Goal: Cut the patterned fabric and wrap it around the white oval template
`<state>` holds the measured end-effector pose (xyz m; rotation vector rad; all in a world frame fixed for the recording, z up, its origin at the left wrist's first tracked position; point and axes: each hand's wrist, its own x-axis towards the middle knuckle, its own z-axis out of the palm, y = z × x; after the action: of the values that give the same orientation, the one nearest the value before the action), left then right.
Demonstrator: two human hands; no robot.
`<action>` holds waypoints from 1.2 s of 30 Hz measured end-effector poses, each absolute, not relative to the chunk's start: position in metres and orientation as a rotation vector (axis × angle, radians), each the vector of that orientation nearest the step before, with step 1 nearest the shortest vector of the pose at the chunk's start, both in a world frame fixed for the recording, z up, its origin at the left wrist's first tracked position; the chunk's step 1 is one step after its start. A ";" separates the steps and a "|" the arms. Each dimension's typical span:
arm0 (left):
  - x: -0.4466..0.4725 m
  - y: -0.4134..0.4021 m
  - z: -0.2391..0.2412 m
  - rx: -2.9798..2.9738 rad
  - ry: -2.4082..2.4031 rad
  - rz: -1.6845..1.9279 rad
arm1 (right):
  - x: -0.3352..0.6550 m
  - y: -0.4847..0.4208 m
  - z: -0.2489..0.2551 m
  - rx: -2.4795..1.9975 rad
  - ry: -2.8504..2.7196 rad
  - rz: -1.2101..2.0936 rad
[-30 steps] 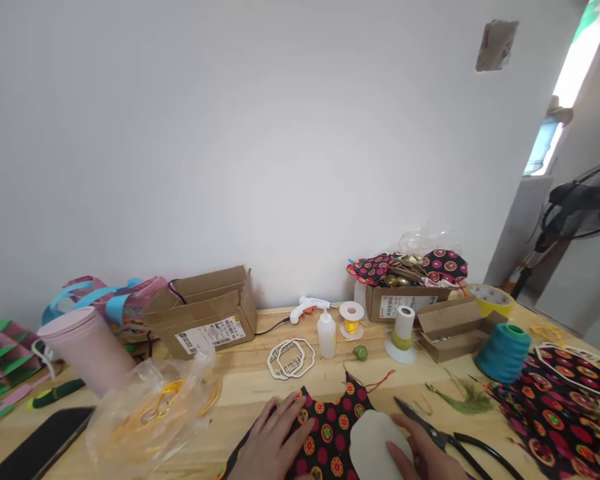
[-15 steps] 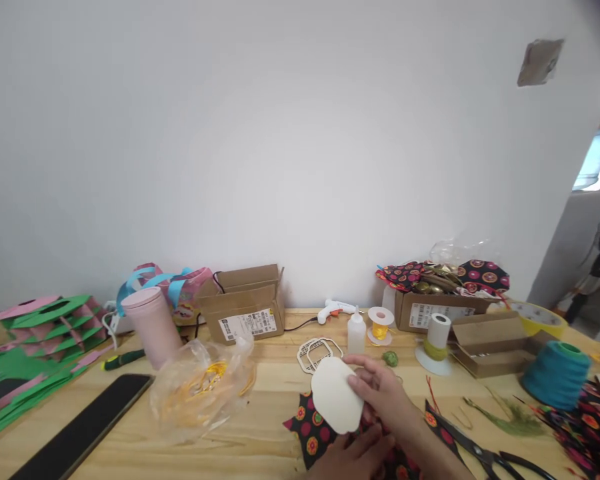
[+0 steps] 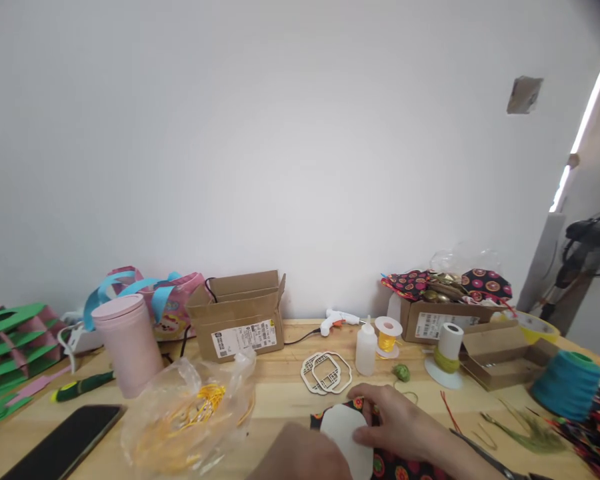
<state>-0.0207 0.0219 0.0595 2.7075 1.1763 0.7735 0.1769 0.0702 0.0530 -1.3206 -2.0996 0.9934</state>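
White card shape (image 3: 347,433): lies at 6 o'clock on the wooden table (image 3: 280,400), flat on the patterned black fabric (image 3: 380,463).
Right hand (image 3: 400,427): fingers spread narrow, tips pressing the card's right edge; it pins the card and grips nothing.
Left hand (image 3: 300,457): at 6 o'clock, mostly cut off by the frame edge; I cannot tell whether it holds anything.
Scissors (image 3: 490,457): at 4 o'clock, just beside the right wrist, blades toward the fabric.
Glue bottle (image 3: 366,347) and cut-out frames (image 3: 327,372): at 12 o'clock from the card, near it.
Plastic bag (image 3: 190,420): at 9 o'clock, yellow cord inside.
Risk: light fingertip pressure could let the card slide off square on the loose fabric; a sweep of the wrist could knock the scissors, or tip the narrow bottle.
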 end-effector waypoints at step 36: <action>-0.048 0.060 0.006 2.650 1.343 0.528 | 0.176 0.063 0.062 -0.981 -2.459 0.920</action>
<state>-0.0476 0.0605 0.0064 2.6496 1.3433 0.5278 0.1760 0.0625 0.0618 -0.9811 -2.4586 0.9197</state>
